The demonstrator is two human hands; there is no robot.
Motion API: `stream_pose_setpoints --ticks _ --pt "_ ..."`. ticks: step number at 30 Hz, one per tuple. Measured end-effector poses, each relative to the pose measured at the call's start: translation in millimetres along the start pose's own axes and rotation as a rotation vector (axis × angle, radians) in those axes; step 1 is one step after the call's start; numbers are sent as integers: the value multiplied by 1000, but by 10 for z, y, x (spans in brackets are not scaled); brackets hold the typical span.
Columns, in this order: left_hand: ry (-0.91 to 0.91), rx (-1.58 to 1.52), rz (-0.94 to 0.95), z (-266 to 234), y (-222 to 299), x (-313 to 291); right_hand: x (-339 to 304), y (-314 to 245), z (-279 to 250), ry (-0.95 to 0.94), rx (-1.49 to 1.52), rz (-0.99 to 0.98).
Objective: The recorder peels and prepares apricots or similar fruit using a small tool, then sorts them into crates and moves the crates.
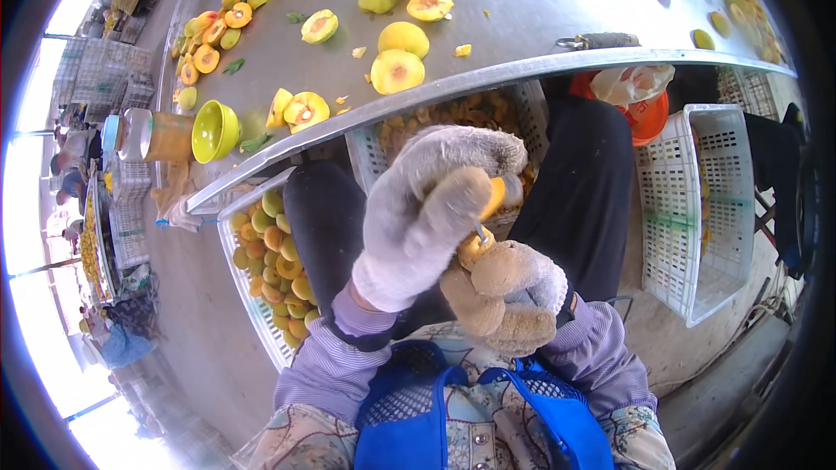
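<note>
From up here I see my left hand (431,209), in a grey knit glove, raised in front of my chest with its back turned up at the camera and its fingers curled shut around an orange-handled knife (494,196). The knife's long axis runs from upper right to lower left: the handle end sticks out of my fist toward the table, and the short blade points down into the fruit below it. My right hand (505,296), in a stained brownish glove, sits just beneath and to the right, palm turned inward, fingers and thumb cupped tight around a yellow peach (475,248). Only a small patch of the peach shows between the gloves, so I cannot tell which way its stem end faces. The two hands are pressed close, touching at the fruit, above my lap and my blue apron (409,422). My forearms come up from the lower edge in striped lilac sleeves, the left one steeply raised, the right one bent in low. Ahead lies the metal table (522,9), scattered with halved and whole peaches. A lime green bowl (214,130) stands near its left end. Under the table a white crate (261,309) of whole peaches stands at my left knee, and another white crate (697,209) at my right.
</note>
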State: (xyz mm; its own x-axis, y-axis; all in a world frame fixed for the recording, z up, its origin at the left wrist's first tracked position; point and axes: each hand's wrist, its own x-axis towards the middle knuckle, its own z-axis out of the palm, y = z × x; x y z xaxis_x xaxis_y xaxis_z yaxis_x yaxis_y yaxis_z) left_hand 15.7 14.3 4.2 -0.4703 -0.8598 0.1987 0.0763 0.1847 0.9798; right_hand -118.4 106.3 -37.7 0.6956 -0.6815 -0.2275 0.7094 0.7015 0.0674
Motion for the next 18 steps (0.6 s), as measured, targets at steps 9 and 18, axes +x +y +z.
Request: stream_pose_setpoints --ticks 9,18 --pt "-31 -515 -368 -4 -35 21 15 73 -116 -114 84 -58" --pt "445 -197 -372 -896 -34 -242 24 -85 11 1 -334 -185"
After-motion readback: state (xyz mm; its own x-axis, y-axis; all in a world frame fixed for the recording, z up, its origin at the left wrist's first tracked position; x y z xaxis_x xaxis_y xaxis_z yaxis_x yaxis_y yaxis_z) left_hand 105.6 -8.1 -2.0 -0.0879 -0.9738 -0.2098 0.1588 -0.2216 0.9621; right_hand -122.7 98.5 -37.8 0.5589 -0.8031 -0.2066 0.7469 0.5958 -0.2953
